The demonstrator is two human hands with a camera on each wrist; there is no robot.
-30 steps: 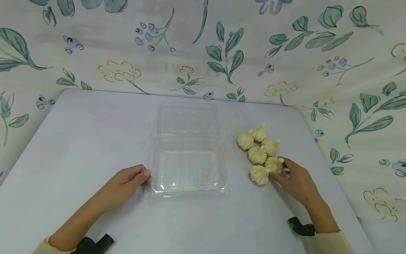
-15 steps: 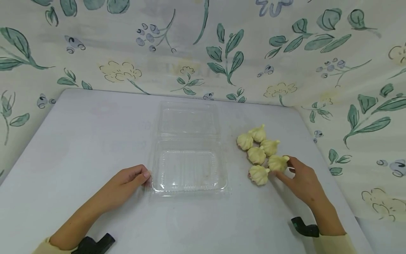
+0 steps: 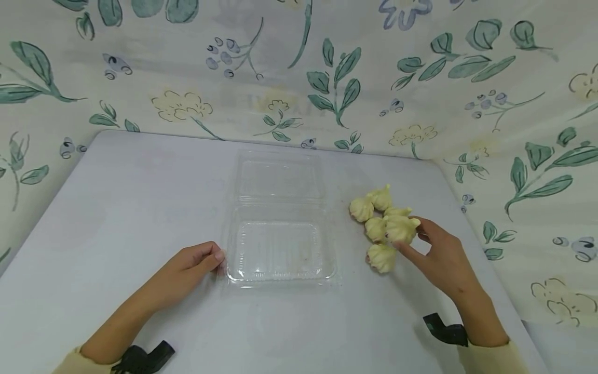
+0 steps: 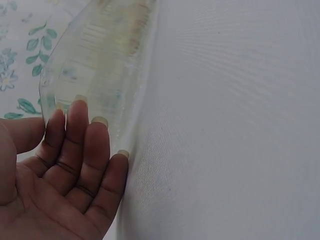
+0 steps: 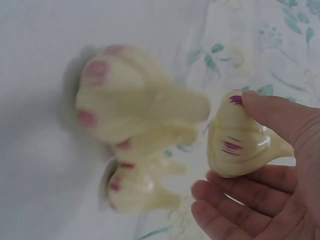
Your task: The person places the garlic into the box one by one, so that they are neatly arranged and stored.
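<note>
My right hand (image 3: 441, 262) pinches a pale yellow garlic bulb (image 3: 400, 229) between thumb and fingers, lifted off the table. In the right wrist view, purple streaks mark this held garlic bulb (image 5: 237, 137), and the thumb presses its top edge. Several other garlic bulbs (image 3: 361, 209) lie in a cluster just left of and behind it; one is partly covered by the held bulb. At the table's middle lies a clear plastic clamshell container (image 3: 280, 280) with its lid (image 3: 280, 179) folded back. My left hand (image 3: 187, 270) pinches the container's left rim, thumb and fingers at the clear wall (image 4: 95, 65).
The white table (image 3: 140, 208) carries all of this. A floral cloth (image 3: 261, 67) hangs behind it and along the right side. Black wrist devices (image 3: 446, 331) sit at both wrists.
My right hand has drawn one garlic bulb a little to the right out of the cluster, then raised it up and leftward. The left hand keeps its place at the container's rim.
</note>
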